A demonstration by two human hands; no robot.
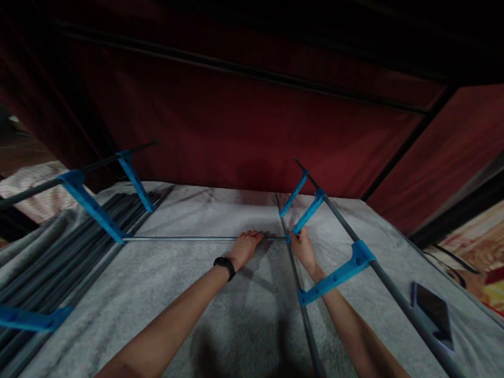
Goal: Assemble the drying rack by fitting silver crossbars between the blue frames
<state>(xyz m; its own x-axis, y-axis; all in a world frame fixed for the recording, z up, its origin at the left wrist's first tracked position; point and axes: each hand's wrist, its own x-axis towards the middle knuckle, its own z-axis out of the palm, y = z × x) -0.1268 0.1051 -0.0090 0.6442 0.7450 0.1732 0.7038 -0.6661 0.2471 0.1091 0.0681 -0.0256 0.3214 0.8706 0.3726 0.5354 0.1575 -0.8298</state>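
My left hand (246, 245), with a black watch on its wrist, is wrapped round a thin grey metal rod (185, 239) that runs crosswise low over a grey blanket. My right hand (302, 247) is closed on the blue plastic connector (307, 214) at the rod's right end, where it meets a side frame of dark tubes (346, 223). The rod's left end sits in another blue connector (92, 207) on the left frame.
A dark red fabric wall (244, 126) closes the back and right. Several loose dark tubes (51, 252) lie on the blanket at the left. A phone (433, 310) lies at the right, near more blue connectors (338, 275).
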